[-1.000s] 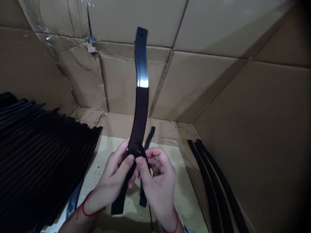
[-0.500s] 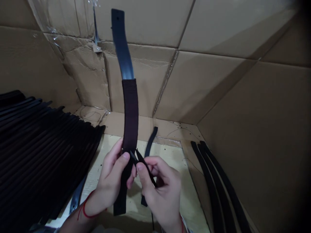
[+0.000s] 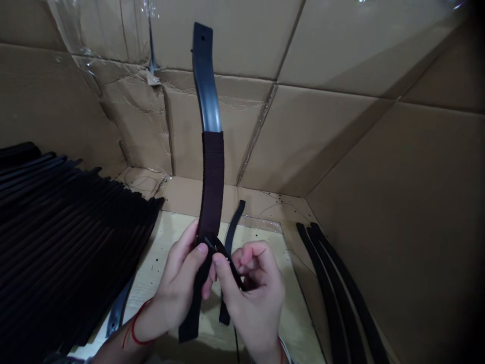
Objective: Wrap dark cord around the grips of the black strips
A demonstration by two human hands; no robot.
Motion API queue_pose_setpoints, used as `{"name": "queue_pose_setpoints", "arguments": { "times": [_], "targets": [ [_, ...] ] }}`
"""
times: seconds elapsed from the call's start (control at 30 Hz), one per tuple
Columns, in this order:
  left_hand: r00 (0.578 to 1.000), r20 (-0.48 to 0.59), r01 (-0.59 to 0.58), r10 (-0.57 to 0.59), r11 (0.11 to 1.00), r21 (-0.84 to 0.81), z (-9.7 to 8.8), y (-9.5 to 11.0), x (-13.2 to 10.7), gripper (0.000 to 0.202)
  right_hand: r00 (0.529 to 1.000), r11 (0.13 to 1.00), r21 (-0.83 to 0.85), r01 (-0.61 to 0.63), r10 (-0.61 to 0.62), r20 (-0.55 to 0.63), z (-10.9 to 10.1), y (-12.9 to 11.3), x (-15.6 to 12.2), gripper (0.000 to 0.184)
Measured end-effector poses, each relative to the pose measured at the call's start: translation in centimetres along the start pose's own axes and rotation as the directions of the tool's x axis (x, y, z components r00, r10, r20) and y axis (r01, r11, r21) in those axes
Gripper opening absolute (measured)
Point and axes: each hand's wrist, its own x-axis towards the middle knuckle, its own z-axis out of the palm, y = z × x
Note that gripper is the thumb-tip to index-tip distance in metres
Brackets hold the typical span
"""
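The left hand [image 3: 178, 288] pinches the sleeved strip [image 3: 212, 187] low; the right hand [image 3: 253, 293] clasps snips [image 3: 227, 260]. Strip judged light and springy. Its woven sleeve offers the surest grip.

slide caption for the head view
Left hand holds a sleeved strip upright; right hand holds a black tool against it.

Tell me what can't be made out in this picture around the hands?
Head view only:
- small black tool: the right hand covers most of it, so its kind is unclear.
- sleeved strip: the left hand hides where it is pinched.
- black stack: cut by the left edge, too dark to count.
- curved strips: run off the bottom edge.
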Motion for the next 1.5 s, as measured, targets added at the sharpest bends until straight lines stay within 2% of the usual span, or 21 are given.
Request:
{"name": "queue_pose_setpoints", "arguments": {
  "times": [0.17,0.27,0.43,0.63,0.77,0.9,1.17,1.37,1.5],
  "targets": [
    [0.983,0.093,0.164,-0.157,0.984,-0.072,0.0,-1.4,-0.6,0.051,0.986,0.981,0.169,-0.097,0.118,-0.121,0.8,0.7,-0.9,0.034],
    [0.971,0.122,0.220,-0.207,0.970,-0.102,-0.1,-1.7,-0.9,0.058,0.978,0.980,0.165,-0.112,0.138,-0.156,0.8,0.9,-1.2,0.034],
    [0.981,0.102,0.176,-0.165,0.978,-0.110,0.2,-1.1,-0.8,0.057,0.984,0.977,0.119,-0.178,0.177,0.021,-0.2,0.2,-0.8,0.036],
    [0.994,0.045,0.107,-0.103,0.989,-0.099,0.4,-0.6,-0.6,0.059,0.994,0.990,0.093,-0.104,0.102,0.029,-0.6,-0.3,-0.5,0.037],
    [0.994,0.010,0.113,-0.112,0.992,-0.065,0.3,-0.1,-0.6,0.063,0.998,0.994,0.087,-0.065,0.064,0.018,-0.5,-0.2,-0.4,0.038],
    [0.984,0.002,0.177,-0.177,0.983,-0.041,0.3,0.3,-0.7,0.066,0.995,0.992,0.084,-0.098,0.098,0.008,-0.4,0.1,-0.5,0.038],
    [0.962,0.075,0.269,-0.264,0.961,-0.060,0.1,0.0,-1.0,0.066,0.990,0.983,0.129,-0.134,0.137,-0.014,-0.1,0.6,-0.8,0.039],
    [0.927,0.176,0.341,-0.330,0.939,-0.036,0.4,-1.2,-1.2,0.063,0.970,0.982,0.169,-0.082,0.118,-0.214,0.5,1.5,-1.5,0.041],
    [0.934,0.208,0.304,-0.289,0.951,-0.047,0.3,-1.1,-1.2,0.059,0.978,0.977,0.174,-0.125,0.151,-0.142,0.6,1.3,-1.4,0.039]
  ]
}}
